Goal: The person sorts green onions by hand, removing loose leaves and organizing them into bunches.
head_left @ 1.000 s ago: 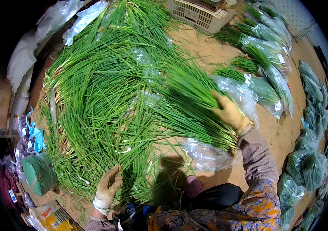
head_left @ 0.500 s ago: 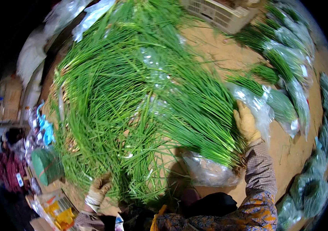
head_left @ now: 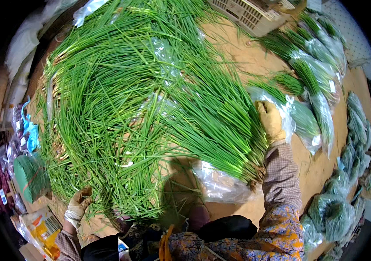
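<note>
My left hand (head_left: pixel 79 205), in a tan glove with a white band at the wrist, hovers by the lower left edge of a broad heap of green onions (head_left: pixel 102 100). Its fingers are half bent, thumb apart, with nothing visible between them. Beside the root ends of a large fanned bundle of green onions (head_left: pixel 231 130) is my gloved right hand (head_left: pixel 272 121). Those fingers are curled at the edge of a clear plastic bag (head_left: pixel 286 106); what they grip, if anything, is hidden. Under the bundle's roots lies another clear plastic bag (head_left: pixel 220 185).
Bagged green onions (head_left: pixel 320 117) lie to the right, with filled green-tinted bags (head_left: pixel 333 213) farther out. A plastic crate (head_left: pixel 255 19) stands at the back. At left are a green bundle (head_left: pixel 29 177) and a yellow printed package (head_left: pixel 44 230).
The whole view has shifted. My right hand's fingers, stretched before, are now curled near the bag. My left hand has moved outward slightly, and its thumb stands apart.
</note>
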The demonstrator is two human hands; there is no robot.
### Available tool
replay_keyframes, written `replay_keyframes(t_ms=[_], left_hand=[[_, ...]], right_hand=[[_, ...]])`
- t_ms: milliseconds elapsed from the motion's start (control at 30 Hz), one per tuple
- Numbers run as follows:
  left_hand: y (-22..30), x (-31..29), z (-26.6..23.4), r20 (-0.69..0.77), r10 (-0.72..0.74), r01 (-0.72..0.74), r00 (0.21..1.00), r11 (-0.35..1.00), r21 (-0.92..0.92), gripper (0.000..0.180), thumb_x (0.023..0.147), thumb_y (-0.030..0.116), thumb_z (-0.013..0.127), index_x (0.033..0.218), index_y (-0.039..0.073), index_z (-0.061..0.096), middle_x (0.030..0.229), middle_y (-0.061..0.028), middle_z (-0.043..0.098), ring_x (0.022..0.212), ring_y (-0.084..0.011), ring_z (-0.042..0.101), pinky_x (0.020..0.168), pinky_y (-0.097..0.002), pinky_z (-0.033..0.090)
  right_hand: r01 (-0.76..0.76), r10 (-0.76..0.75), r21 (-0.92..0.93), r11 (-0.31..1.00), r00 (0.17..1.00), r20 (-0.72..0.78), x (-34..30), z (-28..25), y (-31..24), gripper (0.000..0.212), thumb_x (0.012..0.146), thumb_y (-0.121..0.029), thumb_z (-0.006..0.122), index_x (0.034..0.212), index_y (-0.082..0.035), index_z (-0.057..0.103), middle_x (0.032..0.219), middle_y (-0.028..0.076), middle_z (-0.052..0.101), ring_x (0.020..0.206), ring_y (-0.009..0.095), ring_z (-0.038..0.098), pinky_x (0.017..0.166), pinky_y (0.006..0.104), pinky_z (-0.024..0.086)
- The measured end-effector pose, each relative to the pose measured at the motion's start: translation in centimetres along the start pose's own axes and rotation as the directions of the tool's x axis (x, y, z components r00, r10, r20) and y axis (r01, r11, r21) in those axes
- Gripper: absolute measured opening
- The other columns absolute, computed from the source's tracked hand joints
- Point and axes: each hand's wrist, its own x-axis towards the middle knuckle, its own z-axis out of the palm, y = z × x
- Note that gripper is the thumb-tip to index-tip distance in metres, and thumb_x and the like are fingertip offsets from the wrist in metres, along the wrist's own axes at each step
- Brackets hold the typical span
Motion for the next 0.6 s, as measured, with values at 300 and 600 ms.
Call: replay_keyframes(t_ms=[300,600], left_hand=[[2.1,3.5,0.4,0.071,0.103,-0.109,0.992,0.989,0.100,0.041,0.084,0.015,0.058,0.121,0.001,0.048,0.110,-0.0087,0.056,0.100,-0.0169,0.053,0.086,-0.0282,0.043],[16.7,10.6,14.8,0.439,0.303,-0.509,0.846,0.706,0.492,0.042,0.083,0.016,0.057,0.122,0.004,0.047,0.116,-0.0173,0.053,0.104,-0.0267,0.052,0.091,-0.0339,0.042]], right_hand=[[-0.088,0.080,0.083,0.993,0.992,0.097,-1.9,1.7,1.9,0.021,0.077,-0.023,0.063,0.085,-0.004,0.064,0.084,0.017,0.062,0.078,0.033,0.058,0.069,0.0370,0.046],[0.244,-0.250,0.062,0.968,0.961,0.115,-0.4,2.1,1.7,0.021,0.073,-0.019,0.063,0.090,-0.007,0.066,0.089,0.015,0.062,0.090,0.033,0.056,0.079,0.0376,0.044]])
